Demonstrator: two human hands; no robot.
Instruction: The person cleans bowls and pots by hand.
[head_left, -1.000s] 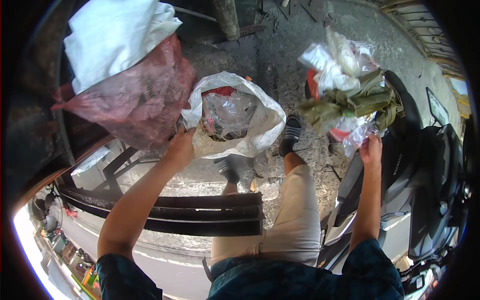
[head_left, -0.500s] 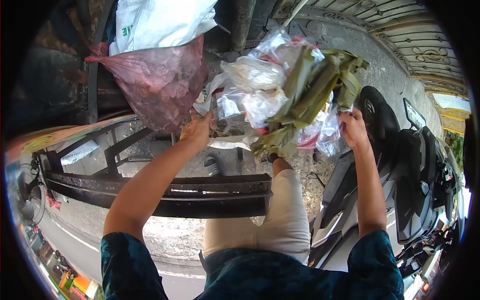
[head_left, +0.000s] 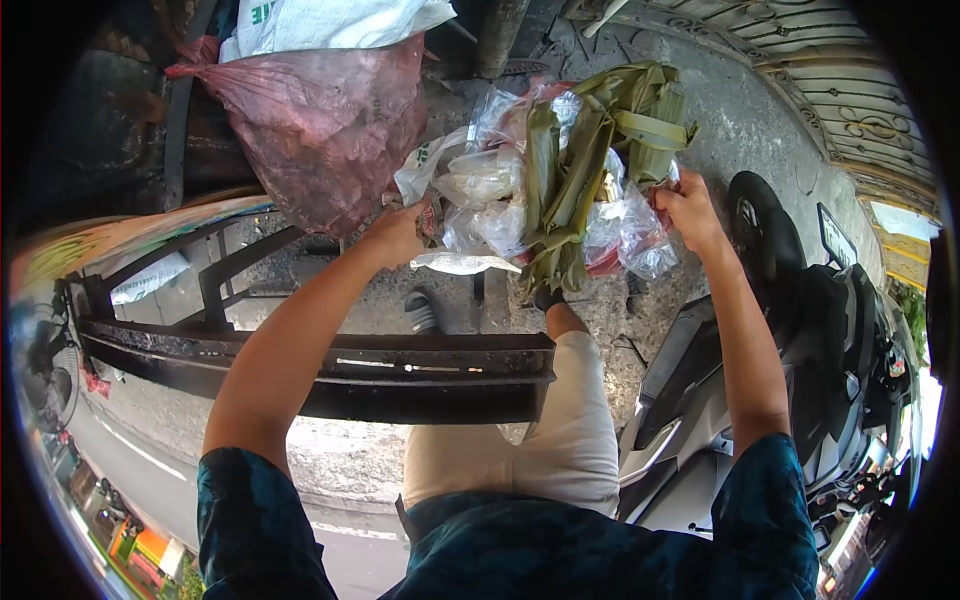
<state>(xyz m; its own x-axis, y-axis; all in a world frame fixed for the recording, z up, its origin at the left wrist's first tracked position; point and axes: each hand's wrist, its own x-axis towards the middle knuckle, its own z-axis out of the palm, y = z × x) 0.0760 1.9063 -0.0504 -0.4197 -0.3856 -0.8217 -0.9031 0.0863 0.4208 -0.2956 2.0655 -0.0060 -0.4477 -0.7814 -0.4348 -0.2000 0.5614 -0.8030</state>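
A loose heap of clear plastic bags (head_left: pixel 487 180) and folded green-brown leaves (head_left: pixel 580 170) is in front of me, between my hands. On its left side my left hand (head_left: pixel 398 236) is closed at the edge of a white sack (head_left: pixel 428 168) with green print; the fingertips are partly hidden. My right hand (head_left: pixel 692 210) pinches crumpled clear plastic (head_left: pixel 648 240) at the heap's right edge. Bits of red plastic show among the bags. What supports the heap underneath is mostly hidden.
A full, knotted red plastic bag (head_left: pixel 320 130) stands at upper left, with a white sack (head_left: pixel 335 25) above it. A dark metal frame (head_left: pixel 430 375) crosses before my legs. A parked motorcycle (head_left: pixel 740 370) is close on the right, below a metal gate (head_left: pixel 850 80).
The leaves have swung left and upward and now lie over the middle of the heap. My right hand has moved slightly up and left; my left hand has shifted little.
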